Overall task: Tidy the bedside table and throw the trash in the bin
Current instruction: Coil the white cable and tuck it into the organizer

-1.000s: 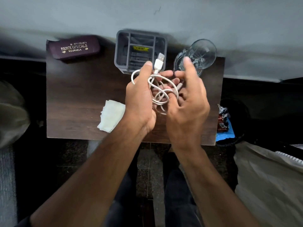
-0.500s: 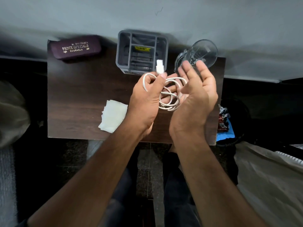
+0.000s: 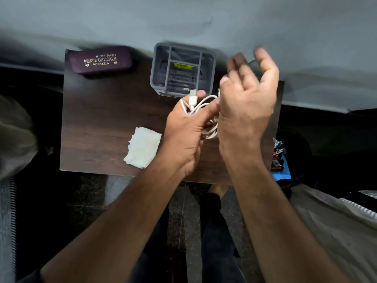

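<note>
Since half a second ago the right hand (image 3: 247,105) has been raised and blurred, its fingers spread loose, covering the glass seen earlier; the coiled white cable (image 3: 201,114) is kept gripped by the left hand (image 3: 186,131), its flat plug pointing at the grey plastic organiser (image 3: 161,72); left of the organiser a maroon spectacle case (image 3: 100,61) is set; nearer, a crumpled tissue (image 3: 142,150) is left on bare dark wood-grain table (image 3: 98,119); the bin (image 3: 293,152) is seen at the right edge.

Left hand (image 3: 186,131) clenched; right hand (image 3: 247,103) seemingly splayed, blurred.

Table (image 3: 98,123): case (image 3: 100,62), organizer (image 3: 159,78), tissue (image 3: 142,147).
</note>
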The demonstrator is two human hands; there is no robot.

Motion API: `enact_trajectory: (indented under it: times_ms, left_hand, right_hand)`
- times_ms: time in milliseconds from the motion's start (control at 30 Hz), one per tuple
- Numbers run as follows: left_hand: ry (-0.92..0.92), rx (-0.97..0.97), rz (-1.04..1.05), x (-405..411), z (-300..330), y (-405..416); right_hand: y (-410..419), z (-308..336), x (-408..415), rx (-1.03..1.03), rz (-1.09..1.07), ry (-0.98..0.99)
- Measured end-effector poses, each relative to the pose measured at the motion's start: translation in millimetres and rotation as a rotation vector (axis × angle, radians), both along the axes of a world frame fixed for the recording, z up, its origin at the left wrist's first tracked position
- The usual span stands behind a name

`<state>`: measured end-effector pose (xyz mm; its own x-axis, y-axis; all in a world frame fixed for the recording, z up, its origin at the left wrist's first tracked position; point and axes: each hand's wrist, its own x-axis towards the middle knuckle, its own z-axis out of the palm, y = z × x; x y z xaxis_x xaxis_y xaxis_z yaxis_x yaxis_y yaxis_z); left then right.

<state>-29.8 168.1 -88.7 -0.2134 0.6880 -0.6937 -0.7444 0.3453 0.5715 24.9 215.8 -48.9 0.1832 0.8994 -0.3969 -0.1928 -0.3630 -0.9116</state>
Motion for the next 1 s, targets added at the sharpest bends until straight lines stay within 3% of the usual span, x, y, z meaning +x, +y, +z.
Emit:
enact_trajectory:
  times_ms: [167, 300, 400, 500, 600, 733, 833, 1000]
  left_hand:
    - [0.034, -0.058, 0.106, -16, 1, 14]
    - [0.184, -0.083, 0.137, -12, 5, 23]
    - [0.402, -0.097, 0.06, -10, 6, 27]
    - [0.44, -0.095, -0.028, -9, 9, 32]
    - [0.374, -0.102, -0.074, -11, 12, 34]
    - [0.181, -0.066, -0.058, -14, 17, 41]
    - [-0.05, -0.06, -0.037, -15, 23, 45]
    - [-0.316, 0.117, 0.015, -25, 29, 38]
  right_hand:
    - [-13, -5, 10, -0.046, 0.268, -0.429]
    - [-33, -10, 2, -0.168, 0.415, -0.382]
    - [-36, -8, -5, -0.155, 0.366, -0.341]
    - [-31, -4, -7, -0.134, 0.322, -0.36]
    - [-23, 3, -7, -0.137, 0.339, -0.331]
    - [-13, -2, -5, -0.015, 0.423, -0.497]
    - [-7, -12, -2, 0.007, 0.345, -0.64]
    - [5, -20, -2, 0.014, 0.167, -0.647]
